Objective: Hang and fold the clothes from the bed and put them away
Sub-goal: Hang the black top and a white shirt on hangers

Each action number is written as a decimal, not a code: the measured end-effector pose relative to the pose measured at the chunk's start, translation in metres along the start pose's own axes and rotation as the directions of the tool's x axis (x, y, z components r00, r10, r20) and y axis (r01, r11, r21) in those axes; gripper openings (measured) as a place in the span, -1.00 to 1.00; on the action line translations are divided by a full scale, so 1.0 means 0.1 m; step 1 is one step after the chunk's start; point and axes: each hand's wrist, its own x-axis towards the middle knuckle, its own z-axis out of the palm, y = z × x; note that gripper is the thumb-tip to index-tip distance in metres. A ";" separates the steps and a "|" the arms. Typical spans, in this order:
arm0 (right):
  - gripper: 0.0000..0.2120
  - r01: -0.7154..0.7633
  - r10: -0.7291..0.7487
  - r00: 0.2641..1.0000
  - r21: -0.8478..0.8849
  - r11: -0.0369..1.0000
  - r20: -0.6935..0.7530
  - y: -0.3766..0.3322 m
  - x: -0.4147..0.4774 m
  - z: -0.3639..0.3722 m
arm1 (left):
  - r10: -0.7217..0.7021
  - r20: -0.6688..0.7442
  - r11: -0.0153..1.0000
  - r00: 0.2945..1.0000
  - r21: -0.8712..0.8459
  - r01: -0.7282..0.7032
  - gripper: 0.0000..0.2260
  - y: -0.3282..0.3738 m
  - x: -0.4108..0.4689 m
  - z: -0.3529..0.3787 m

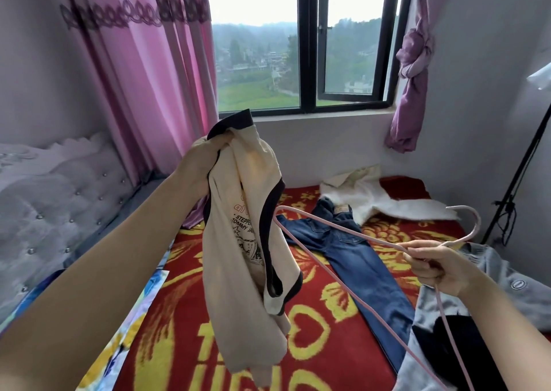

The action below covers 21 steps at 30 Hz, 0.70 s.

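Two hands are busy: our left hand (205, 164) grips the bunched cream T-shirt (238, 256) by its collar above the bed's (328, 346) middle, and our right hand (438, 267) pinches the pink hanger (478, 223) at its neck. We should open the hem first, then feed one hanger shoulder up inside.
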 end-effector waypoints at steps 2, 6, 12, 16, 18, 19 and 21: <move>-0.55 0.024 -0.024 1.000 0.006 1.000 0.000 0.02 0.02 0.05 | 0.001 0.003 1.000 1.000 -0.004 -0.001 -0.89 0.00 -0.01 0.03; -0.60 -0.011 0.004 0.994 0.059 0.998 0.113 0.03 0.05 0.05 | -0.006 -0.005 1.000 1.000 -0.002 0.006 -0.89 0.00 -0.03 0.06; -0.74 -0.045 -0.013 0.979 0.278 0.959 0.202 0.10 0.11 0.05 | -0.015 -0.012 1.000 1.000 -0.011 0.015 -0.89 -0.03 -0.07 0.07; -0.55 0.026 -0.035 0.995 0.095 0.995 0.092 0.16 0.12 0.27 | -0.014 0.044 1.000 0.999 0.004 0.014 -0.89 -0.09 -0.12 0.08; -0.72 0.041 -0.099 0.973 0.272 0.961 0.206 0.21 0.17 0.40 | -0.016 0.056 1.000 0.998 0.004 0.016 -0.90 -0.10 -0.12 0.05; -0.75 -0.002 -0.099 0.964 0.381 0.925 0.245 0.21 0.16 0.49 | -0.016 0.062 1.000 0.998 0.013 0.015 -0.91 -0.09 -0.13 0.03; -0.69 -0.070 -0.038 0.966 0.398 0.915 0.256 0.19 0.20 0.53 | -0.011 0.075 0.998 0.997 0.058 0.007 -0.92 -0.09 -0.13 -0.02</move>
